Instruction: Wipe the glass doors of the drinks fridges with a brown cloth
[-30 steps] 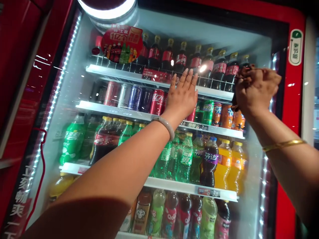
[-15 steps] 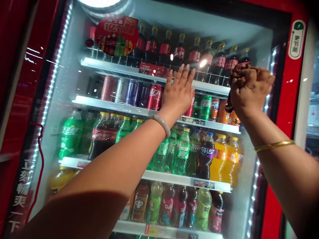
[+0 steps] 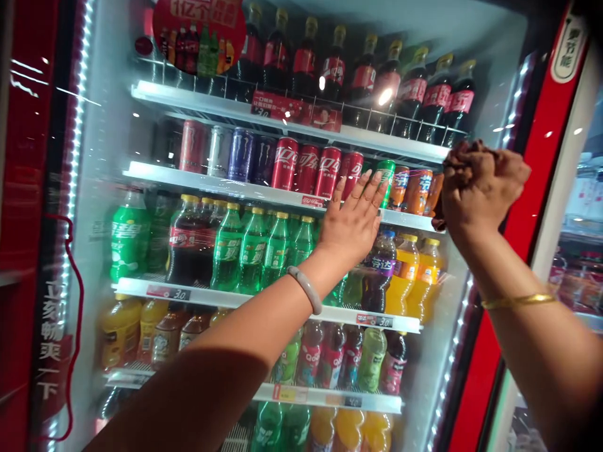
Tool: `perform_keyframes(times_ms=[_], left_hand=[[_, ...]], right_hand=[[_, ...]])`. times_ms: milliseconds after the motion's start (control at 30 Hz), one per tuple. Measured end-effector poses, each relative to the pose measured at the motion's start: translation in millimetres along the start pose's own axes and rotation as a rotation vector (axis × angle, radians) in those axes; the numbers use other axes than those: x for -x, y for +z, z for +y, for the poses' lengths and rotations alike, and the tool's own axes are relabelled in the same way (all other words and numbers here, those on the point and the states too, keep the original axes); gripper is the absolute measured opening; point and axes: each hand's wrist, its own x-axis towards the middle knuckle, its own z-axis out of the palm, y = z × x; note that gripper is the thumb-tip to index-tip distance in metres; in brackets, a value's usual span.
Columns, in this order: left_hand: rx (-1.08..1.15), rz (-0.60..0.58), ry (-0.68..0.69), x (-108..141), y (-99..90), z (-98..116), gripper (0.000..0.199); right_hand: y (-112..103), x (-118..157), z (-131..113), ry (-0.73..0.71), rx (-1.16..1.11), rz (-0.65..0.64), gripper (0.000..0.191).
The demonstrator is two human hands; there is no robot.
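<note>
My left hand (image 3: 353,216), with a grey bangle on its wrist, lies flat with fingers stretched out against the glass door of a drinks fridge (image 3: 499,314). Behind its fingertips are red cola cans (image 3: 286,164) and a green can (image 3: 387,182); its palm covers part of the bottle row below. To the right, my right hand (image 3: 487,182) is closed in a fist around a crumpled brown cloth (image 3: 464,154), near the door's right side. A gold bangle circles that wrist. Most of the cloth is hidden inside the fist.
Several shelves hold cola bottles (image 3: 334,66), green soda bottles (image 3: 252,248), orange drink bottles (image 3: 407,270) and small juice bottles (image 3: 311,358). A round red sticker (image 3: 200,37) is on the upper glass. A red frame (image 3: 541,144) borders the right side, with another lit shelf unit beyond it.
My left hand has slid down the glass, from the top shelf's edge to the can shelf. My right hand is also a little lower against the fridge, still holding the cloth. The view has shifted.
</note>
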Motion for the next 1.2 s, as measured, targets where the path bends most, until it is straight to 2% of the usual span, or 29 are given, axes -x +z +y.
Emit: perform_keyframes(times_ms=[100,133,200,267,333,367,433,500,567,633,700,767,833,900,933,1000,1067,1133,1200], left_hand=[[0.005,-0.004,-0.039,14,1.4,10,0.068],[0.004,-0.005,-0.044,18,2.5,13,0.069],[-0.005,-0.011,-0.051,26,5.2,18,0.07],[-0.014,-0.02,-0.05,33,8.4,21,0.073],[-0.013,-0.024,-0.041,40,11.6,23,0.073],[-0.008,-0.024,-0.035,44,13.2,24,0.073],[0.005,-0.028,-0.03,54,16.1,26,0.073],[0.017,-0.037,-0.032,64,18.3,29,0.076],[0.025,-0.047,-0.043,73,19.5,32,0.077],[0.031,-0.055,-0.049,80,19.9,35,0.078],[0.038,-0.063,-0.049,83,20.0,37,0.078],[0.044,-0.07,-0.052,84,20.0,37,0.077],[0.052,-0.078,-0.056,83,20.3,37,0.076],[0.062,-0.083,-0.055,82,20.8,37,0.076],[0.068,-0.085,-0.054,82,21.2,37,0.076],[0.073,-0.092,-0.054,84,21.8,37,0.076],[0.069,-0.102,-0.055,86,22.3,38,0.075],[0.06,-0.103,-0.052,89,22.6,39,0.075],[0.048,-0.101,-0.048,90,23.0,40,0.076]], right_hand=[[-14,59,-7,0.125,0.037,0.015,0.037],[-18,78,-16,0.066,0.032,0.012,0.034],[-24,102,-36,-0.209,-0.039,-0.07,0.03],[-24,102,-44,-0.456,-0.115,-0.106,0.028],[-20,86,-32,-0.537,-0.152,-0.105,0.03],[-17,79,-20,-0.507,-0.153,-0.077,0.03],[-14,77,7,-0.352,-0.116,-0.029,0.032],[-17,99,24,-0.163,-0.052,0.056,0.031],[-26,138,21,-0.054,-0.011,0.124,0.028],[-37,175,3,-0.102,-0.023,0.085,0.028],[-43,192,-16,-0.253,-0.068,0.005,0.03],[-41,183,-25,-0.4,-0.142,-0.042,0.03],[-34,159,-16,-0.446,-0.198,-0.035,0.03],[-28,142,4,-0.38,-0.189,0.009,0.028],[-27,142,13,-0.316,-0.158,0.038,0.027],[-31,161,24,-0.174,-0.076,0.093,0.027],[-43,200,18,-0.061,-0.01,0.131,0.031],[-54,238,-2,-0.069,-0.007,0.097,0.04],[-60,255,-23,-0.152,-0.047,0.004,0.044]])
